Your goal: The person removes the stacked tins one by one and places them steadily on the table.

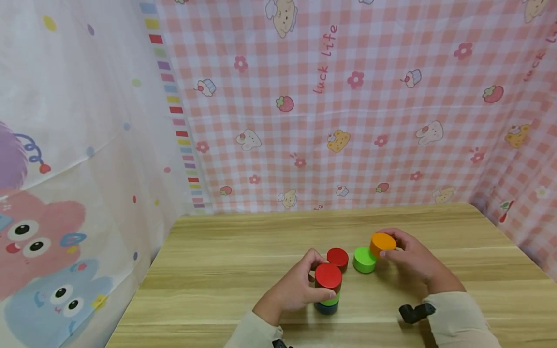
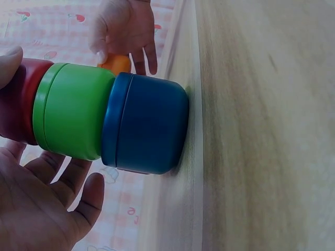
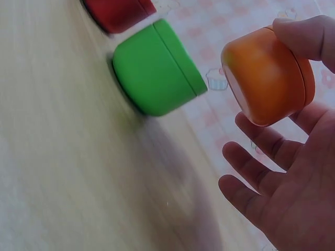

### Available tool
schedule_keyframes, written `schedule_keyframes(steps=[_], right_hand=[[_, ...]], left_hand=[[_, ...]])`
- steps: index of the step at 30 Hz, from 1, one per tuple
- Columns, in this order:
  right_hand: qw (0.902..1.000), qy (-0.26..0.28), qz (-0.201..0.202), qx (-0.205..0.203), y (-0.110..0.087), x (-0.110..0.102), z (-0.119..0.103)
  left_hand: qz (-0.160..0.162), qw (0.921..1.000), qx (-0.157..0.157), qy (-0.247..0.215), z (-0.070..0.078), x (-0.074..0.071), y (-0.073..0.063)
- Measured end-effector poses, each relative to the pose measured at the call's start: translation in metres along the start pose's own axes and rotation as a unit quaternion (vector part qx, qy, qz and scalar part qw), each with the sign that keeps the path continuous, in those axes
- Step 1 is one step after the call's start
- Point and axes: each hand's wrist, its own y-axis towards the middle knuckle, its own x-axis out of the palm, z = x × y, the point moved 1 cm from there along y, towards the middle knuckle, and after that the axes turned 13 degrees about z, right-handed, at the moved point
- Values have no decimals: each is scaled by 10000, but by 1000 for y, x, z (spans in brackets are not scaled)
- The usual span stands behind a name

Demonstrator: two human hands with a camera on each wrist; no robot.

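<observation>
My left hand [image 1: 292,289] grips a red lidded jar [image 1: 328,276] at the top of a stack, thumb on the near side. Under it sit a green jar [image 2: 76,111] and, lowest, a blue jar [image 2: 149,124] standing on the table. In the right wrist view an orange jar [image 3: 269,76] is pinched by my right hand [image 3: 298,183], held up off the table with its lower fingers spread. Beside it a second green jar [image 1: 364,261] stands upright on the wood. Another red jar [image 1: 338,258] stands just behind the stack.
The wooden table [image 1: 217,270] reaches back to a pink checked cloth [image 1: 270,125]. A white cartoon-print cloth [image 1: 100,183] hangs at the left, and more checked cloth borders the right edge. A black wrist mount [image 1: 416,313] sits at the right sleeve.
</observation>
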Motion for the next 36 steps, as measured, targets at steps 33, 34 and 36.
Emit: schedule_keyframes(steps=[33, 34, 36], right_hand=[[9988, -298, -163, 351, -2, -11, 34], [9986, -348, -173, 353, -2, -11, 34], [9982, -443, -198, 357, -2, -11, 34]], left_hand=[[-21, 10000, -76, 7, -2, 0, 1], [-18, 10000, -70, 10, -2, 0, 1], [-13, 10000, -56, 24, -2, -1, 1]])
